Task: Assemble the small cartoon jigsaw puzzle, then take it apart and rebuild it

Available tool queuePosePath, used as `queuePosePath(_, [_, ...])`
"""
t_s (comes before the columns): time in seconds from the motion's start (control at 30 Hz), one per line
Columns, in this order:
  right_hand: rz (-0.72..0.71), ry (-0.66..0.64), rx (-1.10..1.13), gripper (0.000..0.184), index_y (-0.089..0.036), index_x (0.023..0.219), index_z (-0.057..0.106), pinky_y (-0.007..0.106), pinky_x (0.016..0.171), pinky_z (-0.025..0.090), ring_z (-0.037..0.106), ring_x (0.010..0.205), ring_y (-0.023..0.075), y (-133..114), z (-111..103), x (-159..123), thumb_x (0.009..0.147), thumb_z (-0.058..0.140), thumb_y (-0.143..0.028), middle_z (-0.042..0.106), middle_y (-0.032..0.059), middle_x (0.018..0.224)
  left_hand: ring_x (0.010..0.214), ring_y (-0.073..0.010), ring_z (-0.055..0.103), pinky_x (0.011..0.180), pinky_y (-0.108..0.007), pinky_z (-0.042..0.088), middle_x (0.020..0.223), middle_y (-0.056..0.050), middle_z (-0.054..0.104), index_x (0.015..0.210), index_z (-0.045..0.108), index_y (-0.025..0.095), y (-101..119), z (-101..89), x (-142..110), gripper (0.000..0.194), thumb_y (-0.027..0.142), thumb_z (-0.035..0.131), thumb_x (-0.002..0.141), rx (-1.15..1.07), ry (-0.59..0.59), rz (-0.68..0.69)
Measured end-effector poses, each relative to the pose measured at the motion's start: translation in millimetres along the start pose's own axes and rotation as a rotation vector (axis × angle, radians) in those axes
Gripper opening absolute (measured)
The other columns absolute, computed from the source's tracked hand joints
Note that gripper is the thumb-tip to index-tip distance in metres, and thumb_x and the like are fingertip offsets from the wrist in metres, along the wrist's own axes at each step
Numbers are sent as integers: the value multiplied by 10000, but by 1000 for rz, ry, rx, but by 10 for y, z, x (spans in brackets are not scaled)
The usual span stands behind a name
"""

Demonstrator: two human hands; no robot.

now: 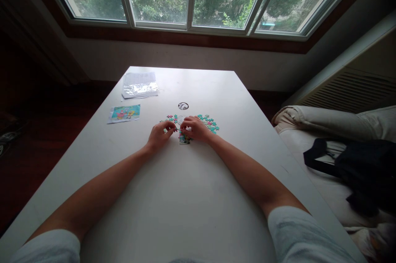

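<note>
My left hand is closed in a pinch on a small jigsaw puzzle piece, just left of the joined puzzle section. Over that section's upper edge lies my right hand, its fingers curled down and pinched together. Whatever those fingertips hold is hidden. Loose teal and pink puzzle pieces spread out beyond and to the right of my right hand. A few more pieces lie behind my left hand. Between the hands, a round clear item is partly covered.
On the white table, a colourful picture sheet lies at left, with a clear plastic bag and papers behind it. A round dark-rimmed object sits beyond the pieces. At right stands a pale sofa with a dark bag.
</note>
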State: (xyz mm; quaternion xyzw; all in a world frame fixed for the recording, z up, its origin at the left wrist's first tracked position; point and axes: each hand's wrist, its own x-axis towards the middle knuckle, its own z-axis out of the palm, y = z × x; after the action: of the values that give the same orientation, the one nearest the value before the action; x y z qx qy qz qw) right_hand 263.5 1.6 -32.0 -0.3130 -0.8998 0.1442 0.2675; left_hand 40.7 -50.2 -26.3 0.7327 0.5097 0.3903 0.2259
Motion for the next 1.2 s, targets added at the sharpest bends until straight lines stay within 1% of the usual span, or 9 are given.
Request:
queuePosePath(0.07, [-12, -31, -95, 51, -222, 901, 694, 342, 861, 353, 558, 903, 204, 23, -30, -16, 892, 676, -270, 672, 42, 939, 776, -161, 641, 749, -281, 477, 855, 9, 738, 896, 718, 242, 18, -8, 5, 88, 266, 635, 882, 50, -42, -1])
queuePosePath(0.13, [-8, -58, -127, 82, -223, 928, 686, 338, 863, 349, 551, 926, 211, 32, -53, -24, 880, 697, -288, 663, 45, 951, 769, -165, 633, 737, -283, 471, 838, 10, 737, 880, 727, 249, 23, -5, 7, 102, 273, 628, 884, 89, -72, -4])
queuePosePath(0.3, [8, -80, -106, 148, -229, 946, 671, 322, 846, 347, 536, 916, 205, 17, -39, -23, 894, 704, -364, 641, 37, 938, 784, -177, 623, 757, -303, 454, 824, 14, 734, 889, 737, 265, 15, 22, 2, 107, 298, 635, 877, 198, -76, -19])
queuePosePath(0.47, [35, -62, -106, 144, -228, 937, 665, 325, 843, 336, 526, 910, 205, -11, 2, -21, 891, 704, -359, 633, 36, 930, 823, -191, 619, 837, -347, 425, 839, 29, 745, 865, 733, 277, 40, 42, -11, 114, 330, 634, 883, 277, -88, -22])
queuePosePath(0.6, [38, -64, -94, 133, -229, 934, 668, 325, 841, 336, 524, 906, 204, -24, 0, -19, 886, 708, -345, 633, 34, 932, 844, -209, 618, 858, -371, 415, 839, 23, 750, 856, 732, 279, 29, 56, -18, 107, 312, 633, 878, 281, -78, -13])
queuePosePath(0.83, [43, -64, -81, 126, -231, 939, 673, 326, 834, 336, 520, 903, 210, -24, -12, -19, 879, 711, -336, 631, 39, 928, 822, -219, 611, 784, -351, 441, 813, -1, 739, 835, 731, 269, -1, 40, -12, 97, 281, 639, 865, 230, -76, 24])
queuePosePath(1.03, [41, -61, -93, 143, -230, 945, 665, 325, 834, 328, 525, 908, 209, -19, -5, -25, 889, 709, -354, 631, 37, 936, 820, -214, 615, 787, -344, 445, 811, -6, 725, 830, 723, 253, 17, 38, -13, 82, 248, 645, 857, 266, -78, 45])
queuePosePath(1.2, [40, -62, -91, 141, -227, 939, 663, 321, 835, 329, 522, 903, 205, -12, 2, -22, 889, 709, -351, 629, 35, 930, 854, -219, 617, 829, -360, 427, 839, -14, 722, 855, 717, 249, 5, 45, -19, 80, 233, 639, 864, 303, -75, 75])
